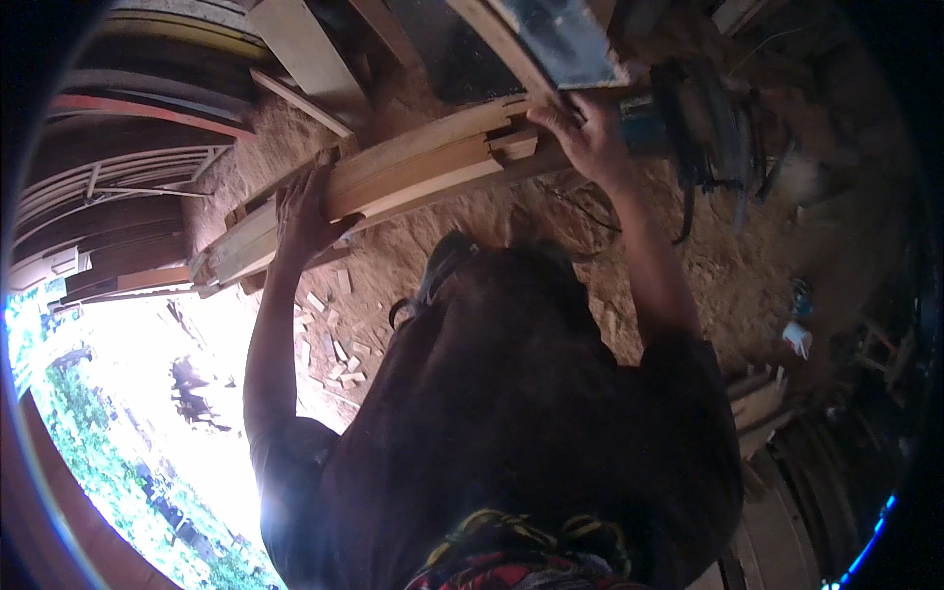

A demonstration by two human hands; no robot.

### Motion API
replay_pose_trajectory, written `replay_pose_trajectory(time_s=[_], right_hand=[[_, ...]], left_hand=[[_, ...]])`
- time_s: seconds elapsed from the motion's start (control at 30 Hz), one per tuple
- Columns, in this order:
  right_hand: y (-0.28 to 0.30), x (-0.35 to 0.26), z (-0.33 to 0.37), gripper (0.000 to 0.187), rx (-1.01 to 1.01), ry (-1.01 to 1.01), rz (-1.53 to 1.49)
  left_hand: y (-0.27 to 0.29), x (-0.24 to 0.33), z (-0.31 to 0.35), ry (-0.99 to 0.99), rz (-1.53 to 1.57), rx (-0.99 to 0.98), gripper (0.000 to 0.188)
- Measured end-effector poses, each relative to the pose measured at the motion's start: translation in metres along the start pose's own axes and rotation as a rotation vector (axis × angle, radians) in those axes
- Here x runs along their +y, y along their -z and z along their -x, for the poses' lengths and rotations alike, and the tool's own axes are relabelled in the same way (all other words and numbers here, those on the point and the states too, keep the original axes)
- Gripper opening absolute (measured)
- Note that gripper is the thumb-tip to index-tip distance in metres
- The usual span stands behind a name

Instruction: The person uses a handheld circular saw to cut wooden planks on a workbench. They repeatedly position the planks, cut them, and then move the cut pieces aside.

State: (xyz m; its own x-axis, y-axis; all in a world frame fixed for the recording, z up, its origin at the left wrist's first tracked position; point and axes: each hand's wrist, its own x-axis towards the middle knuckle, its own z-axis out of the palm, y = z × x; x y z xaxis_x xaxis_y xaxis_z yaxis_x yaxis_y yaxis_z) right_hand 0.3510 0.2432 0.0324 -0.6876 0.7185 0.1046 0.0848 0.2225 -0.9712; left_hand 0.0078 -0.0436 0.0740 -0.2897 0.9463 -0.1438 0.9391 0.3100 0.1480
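A stack of long wooden boards (413, 184) lies across in front of me, with several lengths side by side and a short broken-looking end toward the right. My left hand (307, 214) grips the stack near its left part, fingers over the far side and thumb stretched along the near edge. Farther right, my right hand (592, 143) closes at the far edge of the boards, beside the lower end of a narrow wooden strip (511, 49). Its fingertips are partly hidden, and it seems to hold a board's edge.
Sawdust covers the ground (492, 211), with small wood offcuts (339, 359) scattered at the left. Planks and metal frames (128, 177) are stacked at the far left. Dark straps or cables (713, 138) hang at the right. A white object (796, 339) lies farther right.
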Motion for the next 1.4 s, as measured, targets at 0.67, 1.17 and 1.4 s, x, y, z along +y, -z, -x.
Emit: replay_pose_trajectory(time_s=[0.67,1.17,1.4], right_hand=[[-0.022,0.041,-0.067,0.032,0.383,-0.083,-0.212],[-0.043,0.048,-0.038,0.060,0.552,-0.149,0.016],[-0.034,0.032,-0.053,0.062,0.657,0.037,0.153]], left_hand=[[0.010,-0.055,0.014,0.036,-0.005,-0.031,0.092],[0.007,-0.064,0.024,-0.078,0.038,0.070,0.095],[-0.004,-0.066,0.029,-0.087,0.031,0.160,0.098]])
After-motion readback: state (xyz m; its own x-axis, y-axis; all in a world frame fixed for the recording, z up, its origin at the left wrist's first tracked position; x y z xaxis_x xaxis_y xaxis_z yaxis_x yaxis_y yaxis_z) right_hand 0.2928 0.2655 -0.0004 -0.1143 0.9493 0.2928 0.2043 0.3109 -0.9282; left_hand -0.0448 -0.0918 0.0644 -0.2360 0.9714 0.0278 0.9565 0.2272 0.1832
